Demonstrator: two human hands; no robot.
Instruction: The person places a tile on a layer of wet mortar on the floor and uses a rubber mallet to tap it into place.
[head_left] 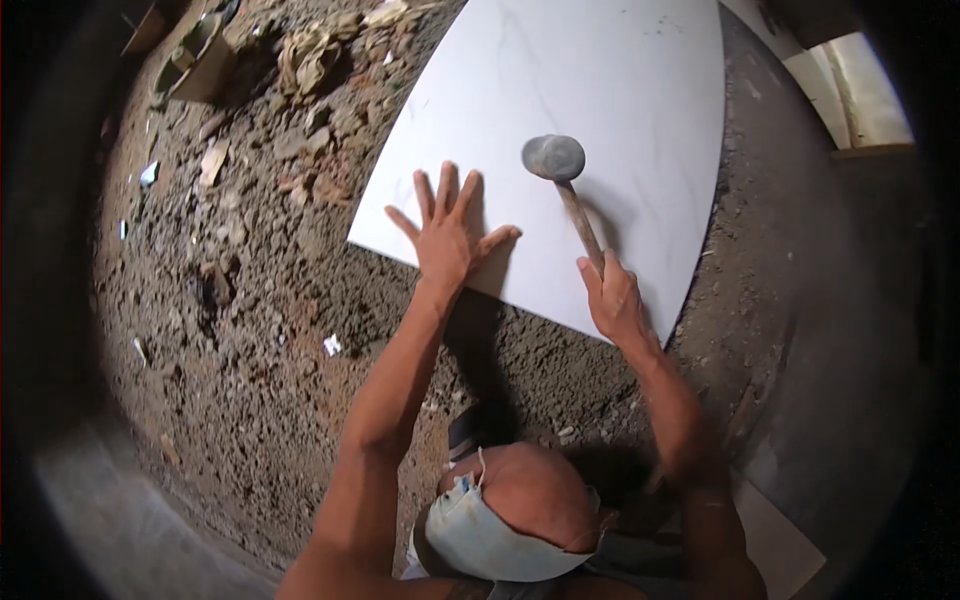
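A large white floor tile (480,110) with faint grey veins lies on a bed of crumbly grey mortar (540,350). Near the tile's front left corner, my left hand (445,235) rests with its fingers spread, holding nothing. My right hand (615,300) is wrapped round the wooden handle of a rubber mallet (555,158). The mallet's dark grey head is above the tile, and a shadow falls on the tile beside the handle. From this angle I cannot tell whether the head touches the surface.
Rough rubble and loose mortar (240,330) cover the ground at left. A bucket (198,65) stands at the far left near crumpled paper-like scraps (310,55). A dark wall (830,280) runs along the right. Close by, my bare knee (530,490) shows through torn light cloth.
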